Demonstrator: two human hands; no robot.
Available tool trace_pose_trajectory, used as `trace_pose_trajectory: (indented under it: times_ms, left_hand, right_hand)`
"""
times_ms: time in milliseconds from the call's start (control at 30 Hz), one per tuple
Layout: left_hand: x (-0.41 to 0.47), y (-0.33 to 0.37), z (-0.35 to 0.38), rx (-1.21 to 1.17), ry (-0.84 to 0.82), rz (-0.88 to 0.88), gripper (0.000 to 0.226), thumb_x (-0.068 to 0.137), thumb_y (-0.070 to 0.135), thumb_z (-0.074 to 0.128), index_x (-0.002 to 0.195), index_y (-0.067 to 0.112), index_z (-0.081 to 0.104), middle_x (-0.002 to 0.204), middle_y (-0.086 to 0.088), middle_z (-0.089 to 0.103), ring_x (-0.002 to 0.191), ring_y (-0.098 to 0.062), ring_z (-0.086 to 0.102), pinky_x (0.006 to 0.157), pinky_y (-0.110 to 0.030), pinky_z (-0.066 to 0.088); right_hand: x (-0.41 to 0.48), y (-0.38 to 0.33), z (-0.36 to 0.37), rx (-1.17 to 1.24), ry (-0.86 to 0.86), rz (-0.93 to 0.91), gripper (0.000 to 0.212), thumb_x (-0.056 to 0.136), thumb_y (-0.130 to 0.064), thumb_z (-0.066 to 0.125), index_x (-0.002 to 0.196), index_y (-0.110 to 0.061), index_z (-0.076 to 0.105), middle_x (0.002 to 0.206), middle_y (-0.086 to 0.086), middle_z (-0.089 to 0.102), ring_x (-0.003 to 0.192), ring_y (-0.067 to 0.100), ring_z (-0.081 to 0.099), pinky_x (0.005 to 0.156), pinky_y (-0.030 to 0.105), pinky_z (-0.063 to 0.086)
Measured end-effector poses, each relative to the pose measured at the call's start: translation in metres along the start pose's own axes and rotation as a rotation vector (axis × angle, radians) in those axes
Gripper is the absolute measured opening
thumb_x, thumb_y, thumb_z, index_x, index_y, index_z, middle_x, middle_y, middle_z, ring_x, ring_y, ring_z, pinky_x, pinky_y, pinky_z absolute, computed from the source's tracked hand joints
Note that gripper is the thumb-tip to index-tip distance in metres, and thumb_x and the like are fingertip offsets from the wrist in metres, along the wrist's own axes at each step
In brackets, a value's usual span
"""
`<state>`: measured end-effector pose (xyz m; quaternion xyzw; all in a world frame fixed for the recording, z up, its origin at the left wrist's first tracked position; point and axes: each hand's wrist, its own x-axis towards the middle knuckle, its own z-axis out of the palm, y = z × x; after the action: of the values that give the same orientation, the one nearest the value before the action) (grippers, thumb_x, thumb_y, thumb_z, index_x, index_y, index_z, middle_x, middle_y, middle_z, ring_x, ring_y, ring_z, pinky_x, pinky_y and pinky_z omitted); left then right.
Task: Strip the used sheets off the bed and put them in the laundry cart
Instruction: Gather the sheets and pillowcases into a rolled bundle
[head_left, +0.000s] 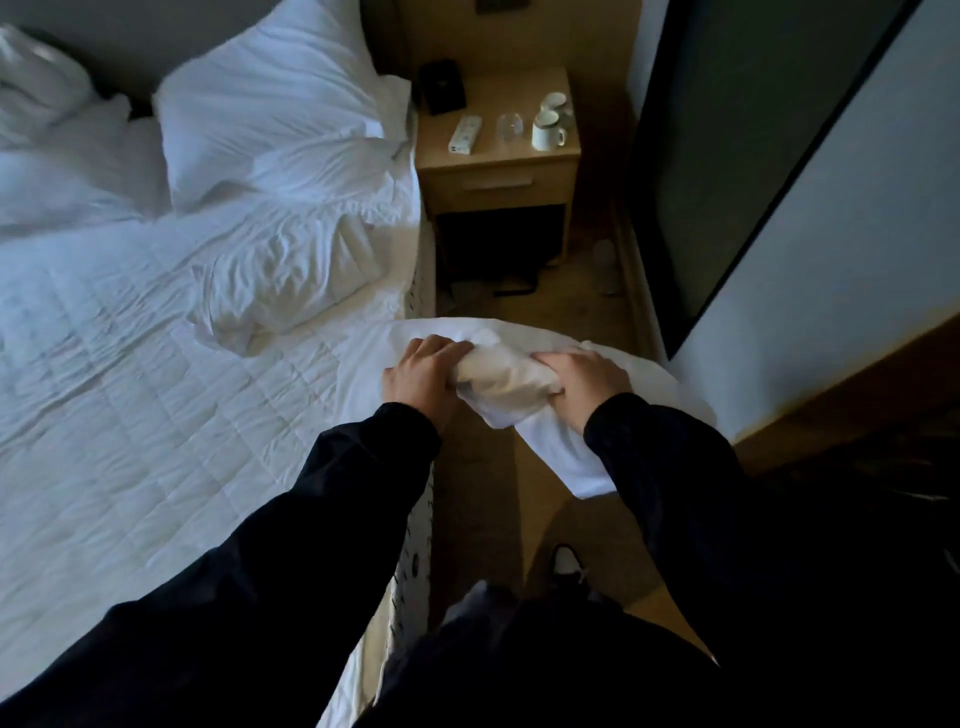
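Sheet, one, white, was bunched in both hands just off the bed's side edge, above the floor. One end lay on the edge of the mattress; the other hung down past the right sleeve. Left hand gripped the wad from the bed side, fingers curled into the cloth. Right hand gripped the far side the same way.

On the mattress were two plump pillows at the head and one flatter, crumpled pillow mid-bed near the edge.

One nightstand touched the bed at the head end. It carried two mugs, one glass, one white bar-shaped device and one black box.

The floor strip between bed edge and wall was narrow, closed off by the nightstand at the far end. One shoe stood on it.
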<state>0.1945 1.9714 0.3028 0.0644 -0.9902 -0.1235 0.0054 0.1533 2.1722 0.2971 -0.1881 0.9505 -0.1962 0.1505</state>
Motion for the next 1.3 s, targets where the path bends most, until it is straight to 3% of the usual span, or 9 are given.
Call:
trace_pose_trajectory:
  times_ms: [233, 467, 633, 900, 1133, 1300]
  left_hand:
    - [0.073, -0.021, -0.003, -0.025, 0.045, -0.194, 0.047, 0.087, 0.015, 0.054, 0.13, 0.034, 0.054, 0.128, 0.005, 0.054, 0.121, -0.022, 0.041, 0.072, -0.035, 0.029]
    - [0.154, -0.075, -0.002, -0.062, 0.095, -0.368, 0.051, 0.083, 0.011, 0.057, 0.129, 0.033, 0.055, 0.126, 0.005, 0.056, 0.12, -0.023, 0.041, 0.071, -0.036, 0.029]
    - [0.223, -0.124, -0.007, -0.094, 0.139, -0.44, 0.05, 0.084, 0.008, 0.056, 0.126, 0.034, 0.057, 0.124, 0.006, 0.058, 0.119, -0.023, 0.043, 0.069, -0.035, 0.028]
    - [0.312, -0.194, -0.021, -0.085, 0.181, -0.534, 0.051, 0.082, 0.004, 0.057, 0.124, 0.032, 0.06, 0.123, 0.005, 0.06, 0.118, -0.025, 0.045, 0.066, -0.034, 0.026]
    - [0.369, -0.259, -0.026, -0.054, 0.179, -0.685, 0.054, 0.083, 0.004, 0.056, 0.128, 0.034, 0.056, 0.127, 0.008, 0.056, 0.123, -0.02, 0.041, 0.069, -0.033, 0.027]
    - [0.403, -0.315, -0.025, -0.028, 0.273, -0.719, 0.056, 0.07, -0.005, 0.063, 0.116, 0.027, 0.066, 0.112, 0.003, 0.065, 0.109, -0.027, 0.056, 0.063, -0.033, 0.036]
  right_hand:
    - [0.121, 0.0, -0.024, -0.074, -0.132, -0.182, 0.039, 0.096, -0.023, 0.042, 0.132, -0.035, 0.05, 0.131, 0.002, 0.055, 0.132, 0.04, 0.035, 0.095, 0.048, 0.042]
    - [0.248, -0.034, -0.027, -0.132, -0.205, -0.336, 0.033, 0.092, -0.022, 0.043, 0.118, -0.037, 0.056, 0.119, 0.002, 0.059, 0.119, 0.038, 0.047, 0.094, 0.05, 0.044]
    - [0.344, -0.069, -0.03, -0.203, -0.223, -0.386, 0.04, 0.092, -0.017, 0.047, 0.127, -0.037, 0.052, 0.121, 0.002, 0.057, 0.118, 0.034, 0.049, 0.089, 0.045, 0.045]
    - [0.473, -0.121, -0.033, -0.255, -0.296, -0.475, 0.054, 0.091, -0.016, 0.05, 0.14, -0.037, 0.042, 0.132, 0.004, 0.052, 0.121, 0.032, 0.047, 0.096, 0.044, 0.043]
    - [0.567, -0.177, -0.016, -0.236, -0.351, -0.596, 0.05, 0.089, -0.022, 0.05, 0.134, -0.043, 0.046, 0.122, 0.003, 0.058, 0.113, 0.031, 0.054, 0.088, 0.039, 0.045]
    - [0.635, -0.221, -0.001, -0.264, -0.397, -0.7, 0.054, 0.089, -0.017, 0.049, 0.139, -0.037, 0.043, 0.126, 0.008, 0.053, 0.115, 0.034, 0.051, 0.093, 0.043, 0.044]
